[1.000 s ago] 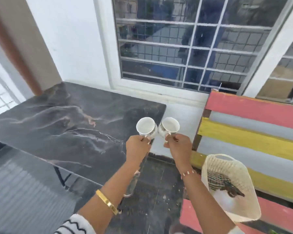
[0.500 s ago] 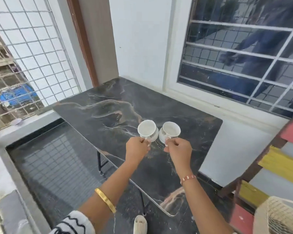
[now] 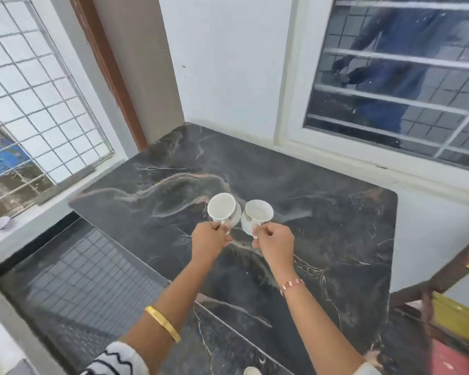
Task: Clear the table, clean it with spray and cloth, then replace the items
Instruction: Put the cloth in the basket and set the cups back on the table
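Observation:
Two white cups hang side by side above the middle of the dark marble table (image 3: 336,212). My left hand (image 3: 210,240) grips the handle of the left cup (image 3: 222,207). My right hand (image 3: 276,242) grips the handle of the right cup (image 3: 257,213), which has a gold pattern on its side. Both cups look empty and tilt slightly toward me. The two cups nearly touch. Nothing else shows on the tabletop.
White walls meet behind the table, with a barred window (image 3: 404,77) on the right and a wire mesh grille (image 3: 33,98) on the left. A red and yellow slatted bench (image 3: 458,320) stands at the right. Dark floor lies left of the table.
The view has swung left from the bench and basket to the table. Both hands have carried the cups over the middle of the tabletop.

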`<action>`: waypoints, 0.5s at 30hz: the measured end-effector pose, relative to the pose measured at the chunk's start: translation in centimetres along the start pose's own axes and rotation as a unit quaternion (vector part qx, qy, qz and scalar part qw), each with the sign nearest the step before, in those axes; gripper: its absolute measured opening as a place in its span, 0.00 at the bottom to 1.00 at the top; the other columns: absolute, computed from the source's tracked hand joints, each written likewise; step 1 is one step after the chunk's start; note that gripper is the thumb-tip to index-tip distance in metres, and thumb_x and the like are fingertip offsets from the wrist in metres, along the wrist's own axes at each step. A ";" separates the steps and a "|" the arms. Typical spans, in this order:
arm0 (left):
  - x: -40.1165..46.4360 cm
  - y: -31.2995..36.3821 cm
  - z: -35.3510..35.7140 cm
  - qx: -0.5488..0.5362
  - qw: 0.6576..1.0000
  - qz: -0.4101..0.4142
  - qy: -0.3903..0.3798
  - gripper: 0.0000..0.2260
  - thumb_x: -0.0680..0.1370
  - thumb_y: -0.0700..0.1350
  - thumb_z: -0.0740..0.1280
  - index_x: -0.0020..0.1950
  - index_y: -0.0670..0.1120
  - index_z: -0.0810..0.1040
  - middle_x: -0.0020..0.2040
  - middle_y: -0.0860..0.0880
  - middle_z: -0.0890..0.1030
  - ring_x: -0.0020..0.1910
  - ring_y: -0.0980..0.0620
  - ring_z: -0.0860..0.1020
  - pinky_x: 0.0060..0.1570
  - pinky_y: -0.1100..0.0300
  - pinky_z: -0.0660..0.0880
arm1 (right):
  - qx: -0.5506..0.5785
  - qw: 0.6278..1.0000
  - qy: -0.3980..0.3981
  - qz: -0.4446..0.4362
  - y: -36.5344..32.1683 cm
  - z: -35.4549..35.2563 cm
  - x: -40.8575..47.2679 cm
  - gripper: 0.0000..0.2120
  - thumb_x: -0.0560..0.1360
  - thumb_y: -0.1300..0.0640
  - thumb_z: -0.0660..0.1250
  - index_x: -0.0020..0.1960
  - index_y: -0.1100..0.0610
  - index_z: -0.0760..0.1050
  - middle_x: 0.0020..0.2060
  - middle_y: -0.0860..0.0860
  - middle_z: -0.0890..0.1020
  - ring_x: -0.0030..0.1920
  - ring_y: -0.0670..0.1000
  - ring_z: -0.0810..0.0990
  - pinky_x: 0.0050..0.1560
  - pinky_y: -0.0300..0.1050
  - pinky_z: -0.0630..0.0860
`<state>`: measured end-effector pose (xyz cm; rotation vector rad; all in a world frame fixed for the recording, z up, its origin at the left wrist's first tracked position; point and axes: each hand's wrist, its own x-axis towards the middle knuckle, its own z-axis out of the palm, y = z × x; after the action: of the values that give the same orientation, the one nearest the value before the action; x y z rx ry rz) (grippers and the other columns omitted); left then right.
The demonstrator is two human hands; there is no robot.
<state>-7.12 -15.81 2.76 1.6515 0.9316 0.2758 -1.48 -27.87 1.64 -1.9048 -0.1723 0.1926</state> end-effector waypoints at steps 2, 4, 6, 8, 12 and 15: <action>1.7 0.0 -1.1 0.010 1.000 0.003 -0.005 0.14 0.77 0.39 0.63 0.31 0.47 0.77 0.32 0.45 0.81 0.40 0.43 0.83 0.50 0.48 0.80 | -0.007 1.000 -0.001 -0.001 -0.5 1.6 0.5 0.15 0.74 0.61 0.66 0.30 0.64 0.75 0.25 0.56 0.79 0.34 0.59 0.83 0.40 0.46 0.77; 3.4 0.0 -2.2 0.020 1.000 0.008 -0.018 0.13 0.77 0.40 0.63 0.33 0.45 0.78 0.33 0.46 0.81 0.42 0.44 0.83 0.50 0.49 0.80 | -0.010 1.000 0.005 0.006 -0.9 3.2 1.1 0.15 0.74 0.60 0.66 0.32 0.67 0.76 0.26 0.57 0.80 0.33 0.58 0.83 0.39 0.46 0.77; 5.2 0.0 -3.3 0.025 0.999 0.006 -0.034 0.11 0.77 0.39 0.62 0.36 0.44 0.79 0.33 0.46 0.81 0.42 0.45 0.83 0.50 0.49 0.80 | -0.014 1.000 0.015 0.015 -1.2 4.9 1.8 0.14 0.74 0.59 0.66 0.34 0.69 0.77 0.27 0.57 0.81 0.33 0.57 0.84 0.40 0.47 0.77; 7.6 -0.4 -4.4 0.029 0.998 0.000 -0.056 0.12 0.77 0.39 0.62 0.34 0.46 0.77 0.33 0.47 0.80 0.41 0.45 0.81 0.51 0.48 0.80 | -0.014 0.999 0.037 0.030 -1.4 7.0 2.8 0.14 0.74 0.59 0.67 0.33 0.67 0.77 0.27 0.55 0.80 0.33 0.57 0.84 0.41 0.48 0.77; 11.0 -1.4 -6.1 0.021 0.995 -0.022 -0.098 0.15 0.77 0.38 0.62 0.30 0.46 0.74 0.31 0.47 0.78 0.38 0.44 0.79 0.52 0.46 0.79 | -0.017 0.995 0.088 0.053 -1.6 10.1 3.9 0.15 0.74 0.61 0.67 0.30 0.66 0.76 0.27 0.54 0.78 0.34 0.58 0.84 0.40 0.51 0.77; 13.9 -2.5 -7.9 0.048 0.990 -0.014 -0.129 0.15 0.76 0.39 0.62 0.30 0.47 0.74 0.31 0.48 0.78 0.40 0.42 0.81 0.53 0.45 0.78 | -0.017 0.990 0.115 0.086 -1.4 12.3 4.4 0.15 0.74 0.63 0.68 0.35 0.75 0.76 0.29 0.58 0.78 0.33 0.60 0.84 0.39 0.54 0.78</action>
<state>-3.97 -0.44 -1.07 1.7129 0.7814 -0.0033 0.10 -15.16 -1.29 -1.9602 0.1441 0.0849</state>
